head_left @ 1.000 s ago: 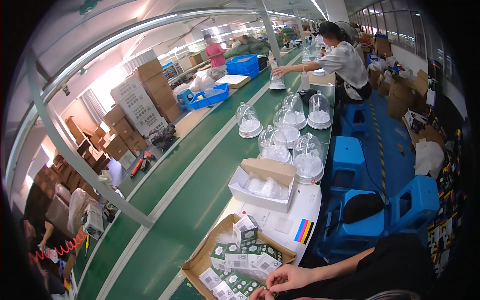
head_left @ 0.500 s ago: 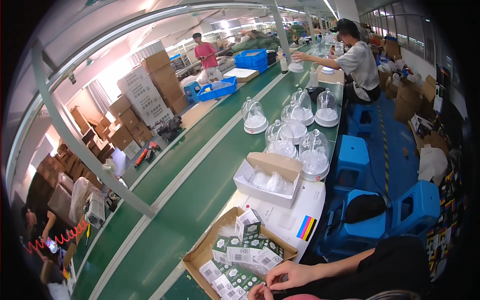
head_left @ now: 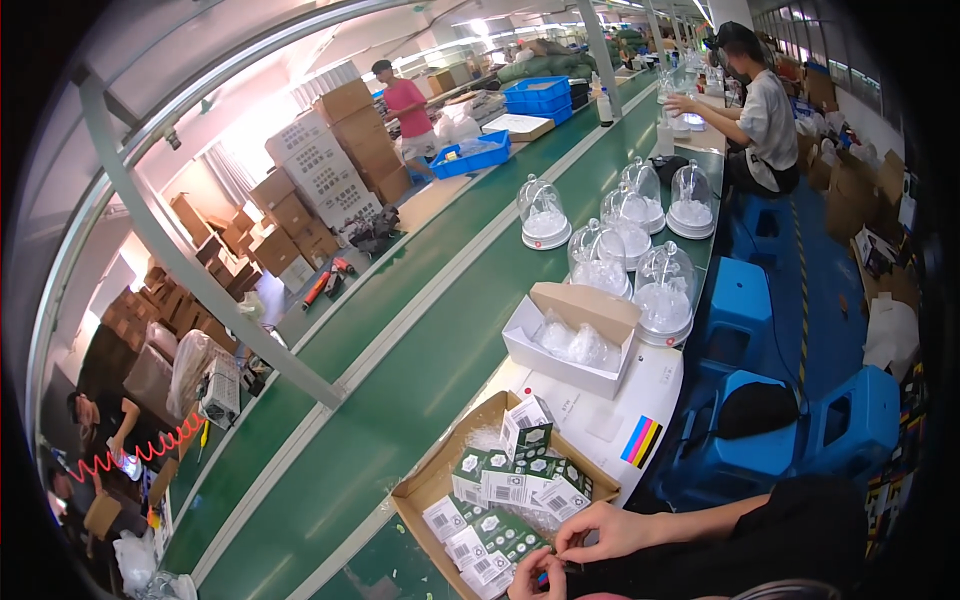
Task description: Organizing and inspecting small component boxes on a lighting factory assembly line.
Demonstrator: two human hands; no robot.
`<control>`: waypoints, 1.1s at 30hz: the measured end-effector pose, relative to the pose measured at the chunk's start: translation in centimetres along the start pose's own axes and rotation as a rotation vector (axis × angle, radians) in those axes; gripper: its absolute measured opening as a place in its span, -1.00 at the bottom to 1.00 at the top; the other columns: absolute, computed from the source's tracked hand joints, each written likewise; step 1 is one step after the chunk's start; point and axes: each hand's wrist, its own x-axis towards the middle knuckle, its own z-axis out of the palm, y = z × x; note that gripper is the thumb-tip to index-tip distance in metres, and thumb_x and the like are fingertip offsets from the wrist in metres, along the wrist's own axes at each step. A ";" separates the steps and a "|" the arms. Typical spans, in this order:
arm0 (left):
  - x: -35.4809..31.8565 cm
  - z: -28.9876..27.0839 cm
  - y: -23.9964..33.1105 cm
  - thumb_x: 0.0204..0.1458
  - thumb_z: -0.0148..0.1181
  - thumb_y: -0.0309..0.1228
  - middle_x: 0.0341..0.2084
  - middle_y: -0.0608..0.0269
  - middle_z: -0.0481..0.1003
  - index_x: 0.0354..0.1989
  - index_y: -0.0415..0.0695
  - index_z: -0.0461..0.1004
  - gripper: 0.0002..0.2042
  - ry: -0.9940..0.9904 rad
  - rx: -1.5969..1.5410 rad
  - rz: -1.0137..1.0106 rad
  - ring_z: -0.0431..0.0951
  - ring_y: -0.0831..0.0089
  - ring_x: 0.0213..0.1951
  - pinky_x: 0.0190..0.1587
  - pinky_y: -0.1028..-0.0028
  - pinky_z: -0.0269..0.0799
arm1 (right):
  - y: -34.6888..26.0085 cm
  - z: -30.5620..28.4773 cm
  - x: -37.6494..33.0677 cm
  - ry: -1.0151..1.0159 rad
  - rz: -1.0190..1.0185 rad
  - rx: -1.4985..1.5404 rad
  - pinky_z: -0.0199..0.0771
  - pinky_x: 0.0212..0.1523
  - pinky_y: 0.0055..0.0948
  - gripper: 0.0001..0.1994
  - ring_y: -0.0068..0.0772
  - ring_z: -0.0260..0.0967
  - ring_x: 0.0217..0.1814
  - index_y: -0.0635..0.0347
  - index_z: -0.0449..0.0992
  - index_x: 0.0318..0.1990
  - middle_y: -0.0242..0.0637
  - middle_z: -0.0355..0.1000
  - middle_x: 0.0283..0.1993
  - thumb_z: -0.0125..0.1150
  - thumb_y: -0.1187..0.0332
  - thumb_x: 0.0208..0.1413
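My right hand (head_left: 600, 532) is closed in a pinch at the near edge, with its fingertips close to those of my left hand (head_left: 537, 574). My left fingers are also pinched together, and a small dark thing between the two hands is too tiny to make out. Right beside them stands an open cardboard box (head_left: 418, 508). In it lie several small green-and-white cartons (head_left: 520, 488) on clear plastic wrap.
A white open box (head_left: 560, 363) holds bubble-wrapped pieces. Beyond it stand several clear domes on white bases (head_left: 665, 290). The green conveyor (head_left: 400, 400) runs along the left. Blue stools (head_left: 735, 310) are at right. A co-worker (head_left: 765, 115) sits farther up the line.
The whole view has shifted, moving the scene rightward in the picture. My hands stay together beside the cardboard box. The seated co-worker's hands have drawn back with a dome.
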 end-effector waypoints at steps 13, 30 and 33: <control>-0.7 0.6 2.7 0.21 0.11 -0.44 -0.30 0.29 0.53 0.05 -0.13 0.42 -0.75 -0.005 0.188 -0.051 0.51 0.58 -0.35 -0.32 0.61 0.41 | 0.3 0.1 0.1 -0.093 -0.052 -0.081 0.43 -0.30 -0.55 -0.86 -0.59 0.41 -0.37 0.28 0.47 -0.28 -0.36 0.46 -0.40 0.21 0.39 0.10; 1.3 1.0 8.5 0.19 0.12 -0.48 -0.27 0.15 0.51 0.11 -0.20 0.35 -0.68 -0.102 0.301 0.243 0.55 0.43 -0.24 -0.15 0.43 0.51 | -1.6 -1.7 1.9 -0.095 -0.085 -0.196 0.47 -0.27 -0.55 -0.88 -0.59 0.45 -0.34 0.24 0.53 -0.26 -0.35 0.51 -0.36 0.23 0.40 0.09; 5.0 -0.1 10.5 -0.05 0.24 -0.62 -0.34 0.11 0.52 -0.33 -0.28 0.48 -0.89 0.022 0.304 0.467 0.52 0.43 -0.31 -0.18 0.55 0.43 | -2.8 -2.3 5.9 -0.097 -0.255 -0.206 0.46 -0.32 -0.53 -0.90 -0.59 0.43 -0.41 0.23 0.53 -0.29 -0.35 0.50 -0.42 0.24 0.43 0.06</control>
